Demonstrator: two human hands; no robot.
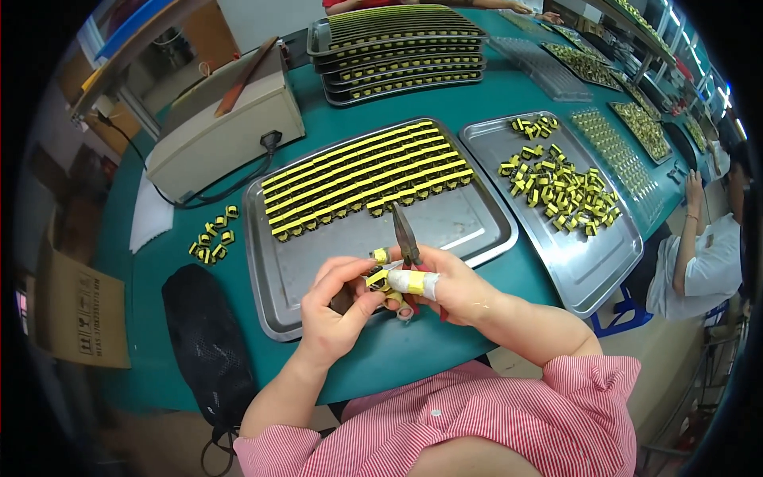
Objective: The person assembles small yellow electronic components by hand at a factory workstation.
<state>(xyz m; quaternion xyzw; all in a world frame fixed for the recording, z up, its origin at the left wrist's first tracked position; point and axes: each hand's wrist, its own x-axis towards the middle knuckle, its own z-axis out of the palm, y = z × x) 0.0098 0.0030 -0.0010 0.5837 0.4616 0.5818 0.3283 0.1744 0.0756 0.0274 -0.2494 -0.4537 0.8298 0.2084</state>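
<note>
My left hand point(332, 300) pinches a small transformer point(377, 278), black with a yellow tape band, between thumb and fingers. Close against it, my right hand point(457, 288) is closed around red-handled pliers point(406, 237), whose dark jaws point away from me. White and yellow tape wraps the right thumb, and more wrapping shows on other fingertips. Both hands are over the front of a metal tray point(274, 296). Neat rows of yellow-banded transformers point(362, 179) fill the tray's far part. The right fingers partly hide what lies between the hands.
Right of this tray, a second metal tray point(592, 274) holds loose transformers point(560, 191). Several more lie left point(213, 236), near a black pouch point(205, 342). A beige box-shaped device point(230, 127) with a cable, stacked filled trays point(401, 60) and a carton point(83, 314) surround the workspace. Another person point(695, 254) sits at right.
</note>
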